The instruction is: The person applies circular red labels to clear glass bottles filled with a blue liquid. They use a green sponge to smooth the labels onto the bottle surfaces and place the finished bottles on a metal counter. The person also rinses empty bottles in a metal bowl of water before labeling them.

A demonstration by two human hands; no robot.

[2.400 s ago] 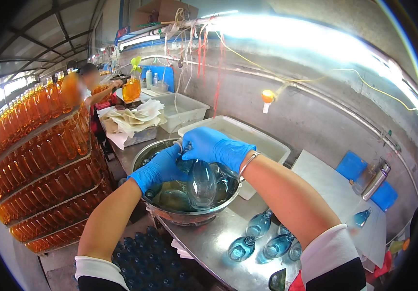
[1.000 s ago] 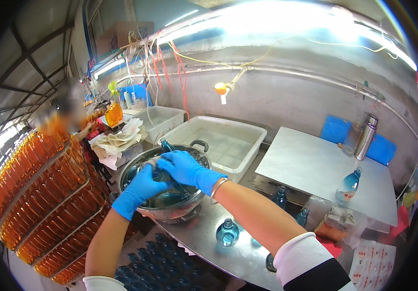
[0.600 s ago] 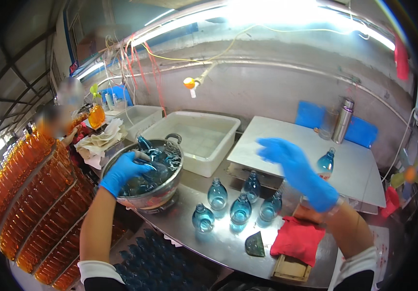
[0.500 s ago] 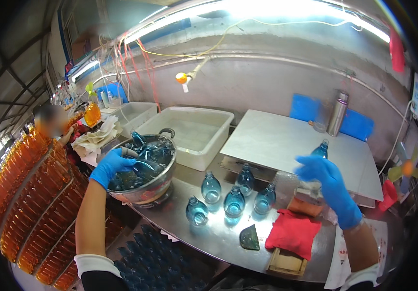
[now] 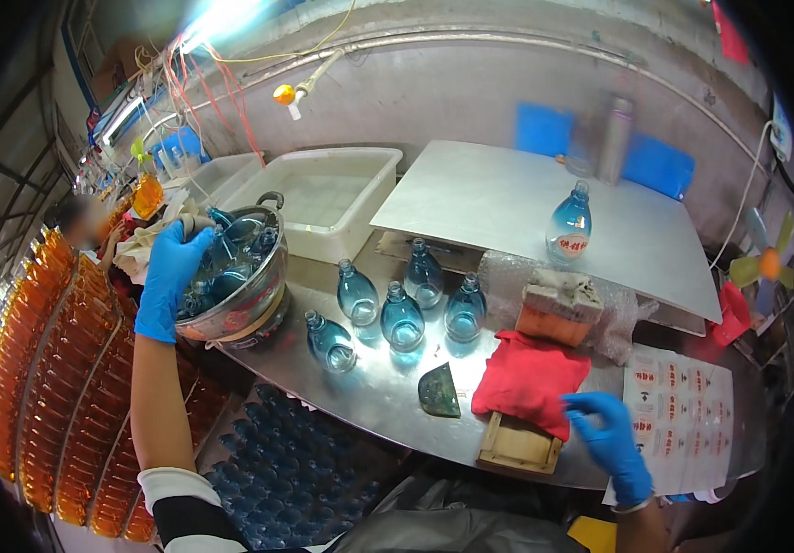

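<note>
Right hand (image 5: 613, 444) has moved, since the preceding frame of the head view, from above the bench down to the near right corner of the red cloth (image 5: 528, 382); the left hand (image 5: 170, 281) has remained at the metal pot (image 5: 255, 293), and the field of view has shifted.

Head view: both hands wear blue gloves; the right hand's fingers are slightly spread and grip nothing, with the fingertips at the cloth edge; whether they touch it cannot be told. The left hand overlaps the pot's left rim, its thumb and fingers bent around a greyish item (image 5: 196, 224); whether these pinch it cannot be told.

Blue glass bottles (image 5: 228, 281) lie at mixed angles inside the pot; five blue glass bottles (image 5: 402, 319) stand, apart from one another, on the metal bench (image 5: 374, 413) between pot and cloth; one labelled bottle (image 5: 570, 223) stands upright on the white board (image 5: 471, 198).

The cloth lies partly over a wooden frame (image 5: 520, 444); a dark green wedge-shaped piece (image 5: 438, 391) lies to its left; a block with a grey top (image 5: 559, 306) sits behind it, near bubble wrap (image 5: 500, 283); a printed label sheet (image 5: 678, 415) lies to the right.
</note>
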